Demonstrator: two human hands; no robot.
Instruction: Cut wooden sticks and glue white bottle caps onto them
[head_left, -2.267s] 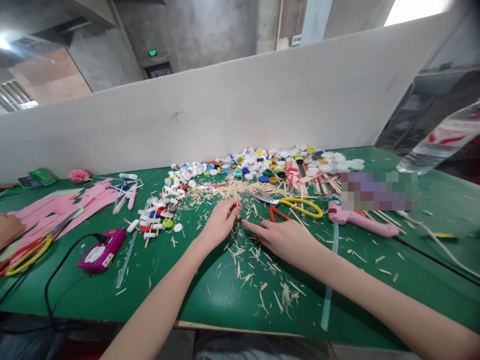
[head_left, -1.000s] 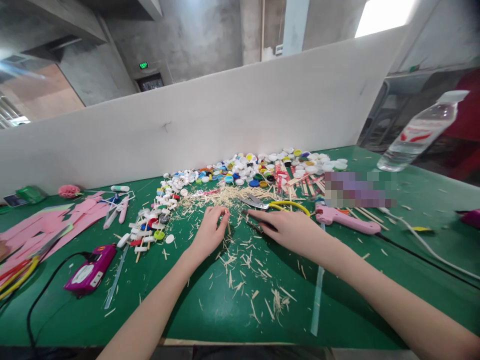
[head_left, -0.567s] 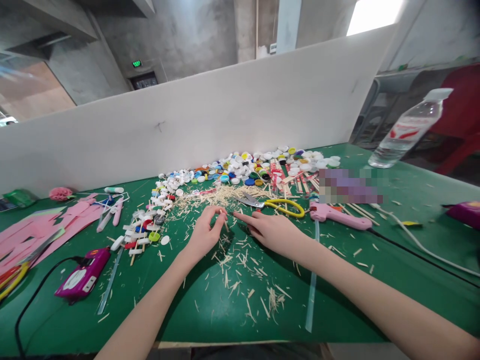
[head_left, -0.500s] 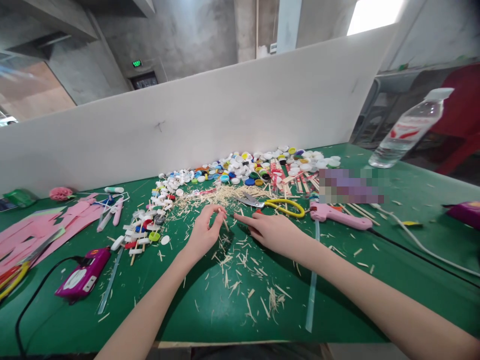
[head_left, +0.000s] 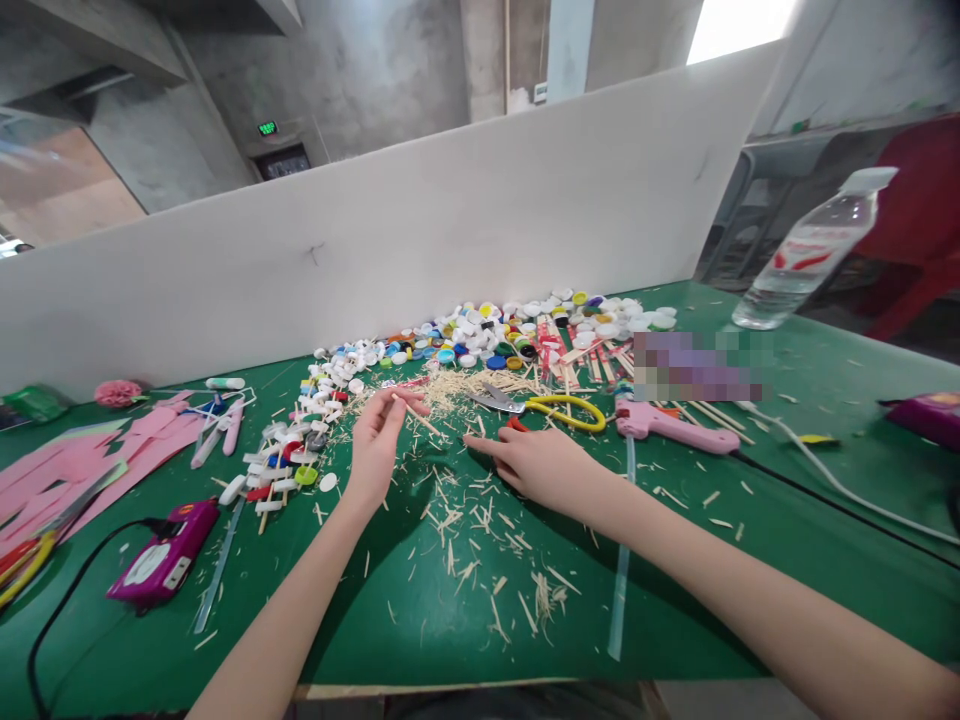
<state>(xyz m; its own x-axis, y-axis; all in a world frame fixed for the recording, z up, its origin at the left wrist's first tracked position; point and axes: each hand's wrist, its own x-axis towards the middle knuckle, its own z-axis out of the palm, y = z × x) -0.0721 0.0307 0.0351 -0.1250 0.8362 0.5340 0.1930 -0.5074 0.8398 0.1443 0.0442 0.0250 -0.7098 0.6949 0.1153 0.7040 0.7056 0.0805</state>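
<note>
My left hand [head_left: 377, 440] is closed in a pinch on a thin wooden stick [head_left: 420, 415], held a little above the green table [head_left: 420, 640]. To the right, my right hand [head_left: 540, 465] is low over the tabletop, its index finger stretched out and the other fingers partly bent, with nothing visible in it. Just beyond it lie scissors [head_left: 566, 410] with a yellow handle loop; an orange-red part shows beside the knuckles. Wood splinters [head_left: 480, 515] are strewn between and in front of both hands. A heap of shavings [head_left: 450, 388] lies behind them.
Bottle caps [head_left: 480, 325] are piled along the white partition [head_left: 450, 220]. A pink glue gun [head_left: 675, 428] lies right, with a clear glue stick [head_left: 620, 590] in front. At left are pink paper [head_left: 67, 460] and a purple power strip [head_left: 165, 555]; a water bottle [head_left: 814, 250] stands far right.
My left hand has moved left and slightly up, away from my right hand, and the stick in its pinch now shows more clearly. My right hand has stayed nearly in place.
</note>
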